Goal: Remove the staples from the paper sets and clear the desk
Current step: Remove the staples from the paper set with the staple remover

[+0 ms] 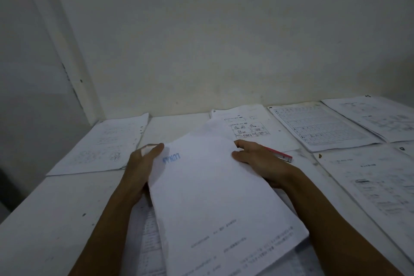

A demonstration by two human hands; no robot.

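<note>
A thick white paper set (pixel 215 197) with a blue stamp near its top left lies tilted in front of me, lifted off the white desk (pixel 56 219). My left hand (pixel 143 163) grips its left edge, thumb on top, with a small pale object partly showing behind the fingers. My right hand (pixel 257 159) holds the right edge, fingers curled over the sheet. A red and white tool (pixel 281 154) pokes out from behind my right hand; whether the hand holds it I cannot tell. More printed sheets (pixel 150 237) lie under the set.
Other paper sets lie on the desk: one at the far left (pixel 105 148), a worksheet with pictures (pixel 251 127) at the back, a gridded sheet (pixel 318 127), one in the far right corner (pixel 380 116) and one along the right edge (pixel 376 186). A wall (pixel 224 40) closes the back.
</note>
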